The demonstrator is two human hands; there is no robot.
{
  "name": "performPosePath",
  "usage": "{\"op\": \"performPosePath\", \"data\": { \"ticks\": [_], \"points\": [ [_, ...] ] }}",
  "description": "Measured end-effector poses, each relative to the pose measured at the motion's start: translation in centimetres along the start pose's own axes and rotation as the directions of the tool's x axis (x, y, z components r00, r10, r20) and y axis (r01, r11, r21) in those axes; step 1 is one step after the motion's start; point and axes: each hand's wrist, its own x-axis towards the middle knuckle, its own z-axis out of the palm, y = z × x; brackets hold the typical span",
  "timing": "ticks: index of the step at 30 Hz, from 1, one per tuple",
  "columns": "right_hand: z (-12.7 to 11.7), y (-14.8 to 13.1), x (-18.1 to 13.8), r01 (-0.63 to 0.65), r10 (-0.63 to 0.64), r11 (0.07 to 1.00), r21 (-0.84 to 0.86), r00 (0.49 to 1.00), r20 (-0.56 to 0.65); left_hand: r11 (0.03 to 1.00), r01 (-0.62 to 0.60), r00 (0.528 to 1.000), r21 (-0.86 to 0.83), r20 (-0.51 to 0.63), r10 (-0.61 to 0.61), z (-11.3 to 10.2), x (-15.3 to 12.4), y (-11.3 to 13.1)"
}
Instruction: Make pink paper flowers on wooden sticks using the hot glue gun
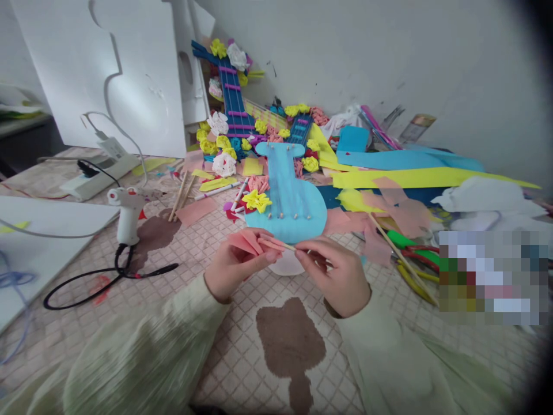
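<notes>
My left hand (235, 268) is closed around a folded pink paper piece (245, 240). A thin wooden stick (279, 245) lies across that paper, and my right hand (334, 271) pinches its end. Both hands hover just above the patterned table (242, 357). Directly behind them lies a light blue paper guitar shape (287, 196) with small pegs and a yellow paper flower (256, 200) at its left side.
A white glue gun (126, 214) with a black cord (108, 276) stands at the left, beside a power strip (97, 176). White foam boards (125, 69) lean at the back. Paper flowers, blue guitar necks (232, 95), coloured sheets and scissors (410, 256) crowd the right and back.
</notes>
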Motion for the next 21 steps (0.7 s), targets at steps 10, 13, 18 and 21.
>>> {"op": "performPosePath", "data": {
  "ticks": [10, 13, 18, 21],
  "points": [
    [0.08, 0.07, -0.17, 0.112, -0.111, 0.993, -0.033, 0.994, 0.012, 0.999, -0.048, 0.998, 0.003, 0.03, 0.047, -0.09, -0.04, -0.05],
    [0.14, 0.07, -0.1, 0.113, -0.113, 0.993, -0.028, 0.994, -0.005, 0.999, -0.05, 0.998, 0.018, 0.049, 0.049, -0.07, -0.03, 0.0],
    [0.05, 0.04, -0.04, 0.137, -0.143, 0.987, -0.087, 0.987, -0.068, 1.0, -0.023, 0.999, -0.022, 0.026, 0.023, 0.12, 0.05, 0.03],
    [-0.07, 0.04, -0.01, 0.124, -0.134, 0.986, -0.107, 0.986, -0.094, 0.996, 0.013, 0.999, -0.085, -0.044, -0.017, 0.0, 0.25, -0.12]
  ]
}}
